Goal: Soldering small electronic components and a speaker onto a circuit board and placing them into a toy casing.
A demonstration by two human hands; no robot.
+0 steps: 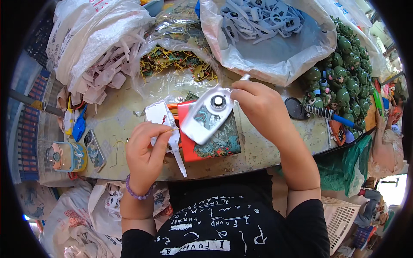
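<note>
My right hand (263,106) grips the narrow end of a white plastic housing (198,130). A round black-and-white part sits near that end, and an opening lies below it. The housing tilts over a red box (186,148) whose top is scuffed and dark green. My left hand (145,148) pinches what looks like a thin yellow wire (173,129) between thumb and fingertip. Just beyond and beneath those fingers is a second white housing (156,112) with a small red wire on it. Its slim handle points toward me; whether the other fingers touch it is hidden.
A sack of grey plastic parts (258,73) and a clear bag of wired green boards (172,60) stand at the back. Clear plastic pieces (107,79) spill at left. Green figures (344,81) and a blue-handled tool (346,122) lie right. A phone (94,150) and bottle (64,155) sit left.
</note>
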